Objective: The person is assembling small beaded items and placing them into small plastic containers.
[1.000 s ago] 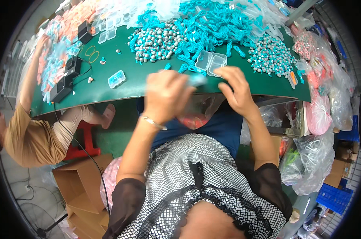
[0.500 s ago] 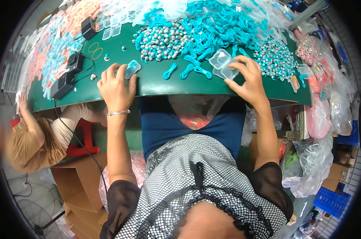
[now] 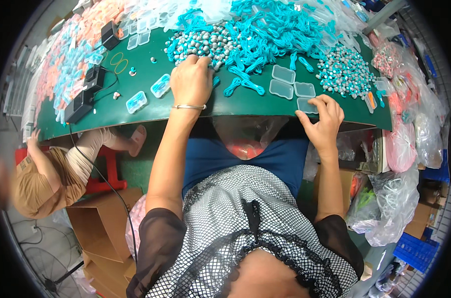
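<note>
An open, clear plastic box [image 3: 305,90] is lying left of the right hand [image 3: 326,122], by the edge of a green surface [image 3: 235,107].

Its long axis is running from that edge; thumb and fingers are standing spread at its nearer half. The left hand [image 3: 191,83], across the surface, is curling by round grey-and-teal beads [image 3: 201,41], its hold hidden.

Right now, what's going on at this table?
A person's left hand is at the near edge of the bead pile; any grasp is hidden. The right hand's fingers are at an open box, with another open box beyond. Two boxes with teal contents lie to the left.
</note>
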Demonstrator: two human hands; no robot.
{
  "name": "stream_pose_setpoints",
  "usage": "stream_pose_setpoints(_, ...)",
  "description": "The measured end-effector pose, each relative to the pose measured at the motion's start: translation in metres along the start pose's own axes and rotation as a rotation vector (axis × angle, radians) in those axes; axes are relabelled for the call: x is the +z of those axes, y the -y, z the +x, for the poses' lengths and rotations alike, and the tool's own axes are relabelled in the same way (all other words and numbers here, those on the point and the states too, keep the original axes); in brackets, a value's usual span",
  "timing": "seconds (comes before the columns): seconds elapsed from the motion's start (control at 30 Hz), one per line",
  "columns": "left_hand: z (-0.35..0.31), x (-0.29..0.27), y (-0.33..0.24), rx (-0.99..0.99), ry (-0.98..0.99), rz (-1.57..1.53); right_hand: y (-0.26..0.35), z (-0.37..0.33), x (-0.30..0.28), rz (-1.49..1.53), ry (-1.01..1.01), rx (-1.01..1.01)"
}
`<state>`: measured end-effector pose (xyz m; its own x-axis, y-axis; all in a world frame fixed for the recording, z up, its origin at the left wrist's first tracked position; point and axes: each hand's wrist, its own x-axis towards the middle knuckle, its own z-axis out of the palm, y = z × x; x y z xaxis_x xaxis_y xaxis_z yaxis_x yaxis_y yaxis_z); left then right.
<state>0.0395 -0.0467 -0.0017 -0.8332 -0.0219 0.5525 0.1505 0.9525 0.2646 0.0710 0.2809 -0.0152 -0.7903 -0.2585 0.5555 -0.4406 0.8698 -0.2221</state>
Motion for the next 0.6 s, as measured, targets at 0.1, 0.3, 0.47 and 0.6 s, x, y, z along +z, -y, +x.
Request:
stream_pose_setpoints(0.1, 0.004, 0.01, 0.001, 0.036, 0.037, 0.036, 0.002, 0.003, 0.002, 0.006, 0.014, -0.004)
stream_pose_setpoints(0.3, 0.004, 0.015, -0.002, -0.045, 0.0, -0.029, -0.002, 0.011, -0.003, 0.105, 0.001, 0.006)
stream_pose_setpoints(0.47, 0.006, 0.007, -0.005, -0.227, 0.016, -0.429, -0.029, 0.02, -0.014, 0.202, -0.069, 0.065)
stream_pose_setpoints(0.6, -0.002, -0.002, -0.01, -0.222, -0.024, -0.686, -0.05, 0.043, -0.013, 0.198, -0.184, 0.043)
